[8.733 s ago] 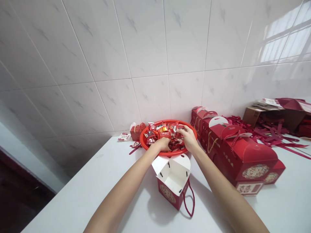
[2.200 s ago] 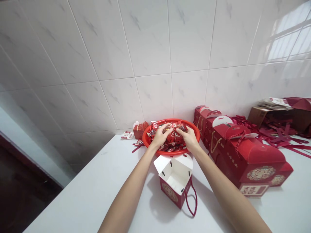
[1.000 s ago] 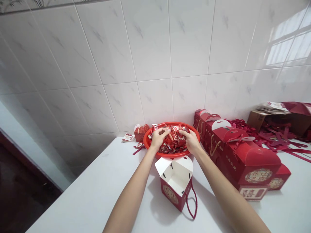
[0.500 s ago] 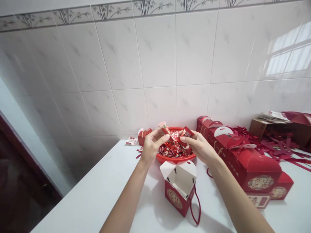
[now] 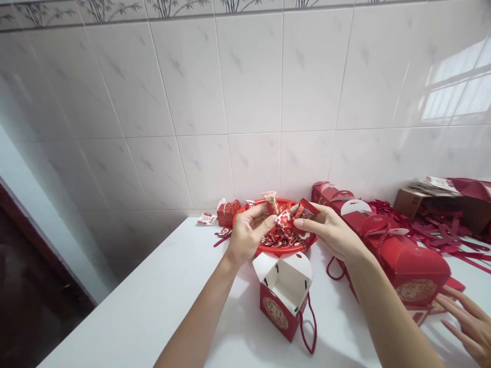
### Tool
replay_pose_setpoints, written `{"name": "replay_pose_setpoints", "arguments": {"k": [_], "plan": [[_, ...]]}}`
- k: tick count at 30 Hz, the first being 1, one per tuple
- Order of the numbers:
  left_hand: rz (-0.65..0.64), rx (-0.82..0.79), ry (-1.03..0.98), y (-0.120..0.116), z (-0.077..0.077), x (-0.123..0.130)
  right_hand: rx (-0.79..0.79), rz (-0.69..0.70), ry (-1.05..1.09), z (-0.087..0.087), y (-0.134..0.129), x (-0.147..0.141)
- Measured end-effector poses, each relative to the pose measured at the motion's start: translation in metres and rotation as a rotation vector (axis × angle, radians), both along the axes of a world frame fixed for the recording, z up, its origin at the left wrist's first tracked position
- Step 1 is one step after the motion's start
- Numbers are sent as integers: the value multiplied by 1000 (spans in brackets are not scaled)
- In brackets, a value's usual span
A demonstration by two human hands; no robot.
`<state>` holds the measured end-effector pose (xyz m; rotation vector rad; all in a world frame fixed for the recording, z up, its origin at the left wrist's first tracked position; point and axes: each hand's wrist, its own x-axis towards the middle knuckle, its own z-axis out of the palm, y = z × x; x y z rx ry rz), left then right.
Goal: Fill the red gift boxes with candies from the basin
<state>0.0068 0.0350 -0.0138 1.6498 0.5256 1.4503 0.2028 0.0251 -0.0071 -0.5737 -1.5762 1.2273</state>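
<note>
Above a red basin (image 5: 282, 251) full of wrapped candies, my left hand (image 5: 251, 232) pinches wrapped candies (image 5: 271, 203), one with a pink top end. Beside it, my right hand (image 5: 332, 230) is closed on red-wrapped candies (image 5: 306, 209). A red and white patterned candy (image 5: 285, 225) sits between the two hands; which hand bears it I cannot tell. In front of the basin stands a small red box (image 5: 278, 311) with its white inner flaps open, its inside showing bare, and a red cord handle hanging at its right side.
Closed red boxes (image 5: 408, 260) line the right side, near another person's hand (image 5: 468, 324). Red ribbons (image 5: 441, 227) and a brown carton (image 5: 408, 202) lie behind. A small red box (image 5: 227, 213) and a printed card (image 5: 207, 219) are at the back left. Tiled wall behind.
Both my hands have shifted slightly right with the candies. Another person's hand has come into view at the lower right, by the closed boxes.
</note>
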Motion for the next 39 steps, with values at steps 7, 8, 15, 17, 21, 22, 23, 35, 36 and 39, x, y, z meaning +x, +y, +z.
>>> {"name": "replay_pose_setpoints", "arguments": {"k": [7, 8, 15, 17, 21, 22, 23, 35, 36, 39], "plan": [[-22, -23, -81, 2, -3, 2, 1, 48, -47, -1, -1, 2], [-22, -25, -87, 3, -4, 2, 10, 58, -46, 0, -2, 1], [17, -36, -87, 5, -4, 2, 15, 72, -41, 1, -1, -2], [22, -41, -76, 4, -3, 1, 18, 83, -42, 1, -1, -2], [7, -55, -44, 1, -1, 1, 9, 74, -61, 2, -2, -1], [4, -58, -38, 0, -1, 1, 2, 63, -73, 1, -2, -1], [2, -61, -31, 0, -1, 1, -6, 52, -87, 1, -2, 0], [130, -17, -26, 9, -1, -8, -25, 28, -271, 1, -3, 4], [130, -10, -31, 10, -1, -9, -15, 32, -300, 0, -2, 3], [123, -8, -43, 11, 0, -12, 54, 47, -452, -6, 1, 0]]}}
